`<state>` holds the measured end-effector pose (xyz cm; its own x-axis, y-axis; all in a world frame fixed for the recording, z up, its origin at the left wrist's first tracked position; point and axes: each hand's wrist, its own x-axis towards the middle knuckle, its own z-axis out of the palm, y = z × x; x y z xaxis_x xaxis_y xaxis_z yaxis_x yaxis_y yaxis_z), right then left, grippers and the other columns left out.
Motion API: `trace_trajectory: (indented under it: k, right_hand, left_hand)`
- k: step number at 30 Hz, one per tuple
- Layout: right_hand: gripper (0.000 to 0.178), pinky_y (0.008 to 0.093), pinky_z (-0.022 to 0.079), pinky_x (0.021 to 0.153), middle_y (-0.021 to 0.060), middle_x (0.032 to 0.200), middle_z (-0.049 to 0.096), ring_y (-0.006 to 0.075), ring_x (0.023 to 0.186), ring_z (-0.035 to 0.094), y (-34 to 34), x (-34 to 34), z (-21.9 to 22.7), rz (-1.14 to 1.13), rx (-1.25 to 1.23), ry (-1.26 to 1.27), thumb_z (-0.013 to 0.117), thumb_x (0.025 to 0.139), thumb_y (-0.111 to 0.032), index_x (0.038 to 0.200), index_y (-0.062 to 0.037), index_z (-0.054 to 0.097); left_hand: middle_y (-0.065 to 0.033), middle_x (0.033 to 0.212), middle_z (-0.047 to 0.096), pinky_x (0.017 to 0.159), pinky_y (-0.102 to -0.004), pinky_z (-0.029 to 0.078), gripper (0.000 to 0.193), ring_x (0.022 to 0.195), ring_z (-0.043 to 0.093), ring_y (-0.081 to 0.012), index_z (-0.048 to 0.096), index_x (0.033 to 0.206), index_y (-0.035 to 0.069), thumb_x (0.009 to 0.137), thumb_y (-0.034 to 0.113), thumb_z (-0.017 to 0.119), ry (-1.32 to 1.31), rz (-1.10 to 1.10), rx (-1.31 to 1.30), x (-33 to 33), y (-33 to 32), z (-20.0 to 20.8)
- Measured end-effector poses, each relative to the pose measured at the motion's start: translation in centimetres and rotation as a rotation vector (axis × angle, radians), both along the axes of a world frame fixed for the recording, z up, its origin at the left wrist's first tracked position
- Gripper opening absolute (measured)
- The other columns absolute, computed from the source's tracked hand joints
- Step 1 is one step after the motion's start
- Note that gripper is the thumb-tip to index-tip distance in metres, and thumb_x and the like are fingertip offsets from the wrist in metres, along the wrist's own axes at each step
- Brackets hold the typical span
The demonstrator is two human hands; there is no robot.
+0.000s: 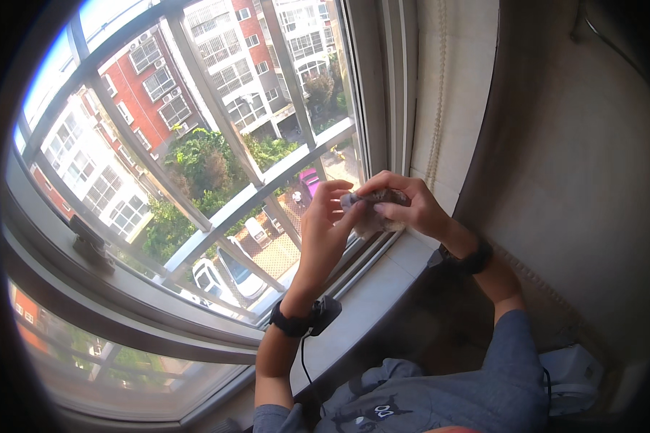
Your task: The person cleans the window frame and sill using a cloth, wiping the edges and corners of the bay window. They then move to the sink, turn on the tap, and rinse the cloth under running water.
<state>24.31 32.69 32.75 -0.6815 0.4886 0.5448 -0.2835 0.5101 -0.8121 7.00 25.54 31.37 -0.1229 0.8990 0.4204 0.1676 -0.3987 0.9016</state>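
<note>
A small crumpled grey-and-beige cloth [372, 224] is held up between my two hands, just above the window sill. My left hand [326, 224] pinches its left end, with the thumb against the fabric. On the other end, my right hand [419, 209] is closed, its fingers bent over the top and the thumb pressing the near side. Part of the cloth hangs below the fingers. Just how the fabric is folded is hidden by the fingers.
A window with metal bars [188, 209] fills the left, its sliding frame [79, 289] along the near side. Below my hands runs a tiled sill [386, 274]. A beaded blind chain [437, 108] hangs by the wall. A white appliance [572, 372] stands at lower right.
</note>
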Motion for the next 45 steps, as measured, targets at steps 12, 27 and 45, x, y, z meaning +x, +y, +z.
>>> trace_trajectory:
  k: [12,27,45]
  right_hand:
    - [0.025,0.0369,0.049,0.073,0.0059,0.087,0.064,0.0268,0.079,0.063,11.3,-2.8,12.5,-0.92,0.966,0.463,0.067,0.074,-0.004,0.096,-0.0117,0.059]
    - [0.008,0.0396,0.041,0.084,0.0093,0.08,0.064,0.0272,0.087,0.057,17.6,-5.0,22.0,-1.37,1.398,0.266,0.06,0.077,-0.014,0.081,-0.0065,0.058]
    - [0.026,0.0379,0.046,0.08,0.008,0.093,0.062,0.0271,0.091,0.058,16.8,-4.5,17.5,-1.459,1.423,0.115,0.066,0.072,-0.011,0.095,-0.0058,0.058]
  left_hand:
    - [-0.0117,0.089,0.062,0.065,-0.0298,0.056,0.011,0.077,0.067,-0.0223,0.062,0.091,0.003,0.081,0.008,0.065,0.674,0.534,0.983,2.1,12.0,16.5]
    - [-0.014,0.079,0.062,0.063,-0.0447,0.05,0.007,0.072,0.062,-0.0355,0.061,0.083,0.008,0.075,0.008,0.062,0.861,0.719,1.005,1.7,19.2,24.2]
    - [-0.0045,0.093,0.056,0.078,-0.037,0.044,0.027,0.09,0.059,-0.0231,0.057,0.1,0.012,0.074,0.006,0.061,1.407,0.895,1.246,0.8,18.0,21.6]
